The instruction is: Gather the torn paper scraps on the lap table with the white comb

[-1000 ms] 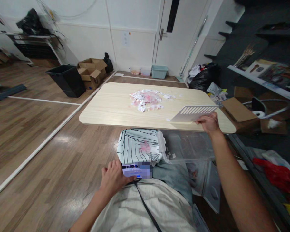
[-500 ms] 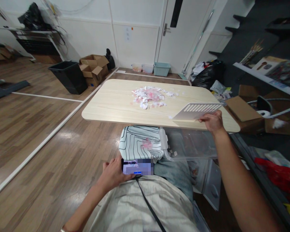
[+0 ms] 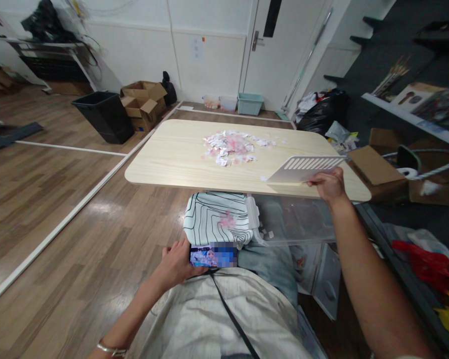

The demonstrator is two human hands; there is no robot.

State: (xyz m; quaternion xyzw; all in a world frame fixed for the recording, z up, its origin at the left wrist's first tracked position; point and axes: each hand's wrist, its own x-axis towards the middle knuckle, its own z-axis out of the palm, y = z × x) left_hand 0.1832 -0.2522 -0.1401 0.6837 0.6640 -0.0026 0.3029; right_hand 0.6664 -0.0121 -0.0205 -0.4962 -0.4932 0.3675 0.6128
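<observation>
My right hand (image 3: pixel 328 183) grips the edge of a flat white slotted panel (image 3: pixel 305 169), held tilted over the right front part of the light wooden table (image 3: pixel 172 159). A heap of white and pink paper scraps (image 3: pixel 234 146) lies in the table's middle, left of the panel. My left hand (image 3: pixel 176 262) holds a phone (image 3: pixel 212 255) with a lit screen against my lap. A clear plastic bin (image 3: pixel 292 222) with a few scraps in it sits under the table's front edge, beside a patterned cloth (image 3: pixel 217 219).
A black bin (image 3: pixel 105 117) and open cardboard boxes (image 3: pixel 144 102) stand on the wooden floor at the left back. A teal tub (image 3: pixel 250 103) sits by the white door. Black bags, boxes and shelves crowd the right side.
The view shifted slightly. My left hand with the phone slid a little nearer my body, and the screen now shows a picture. The right hand and panel stay about where they were.
</observation>
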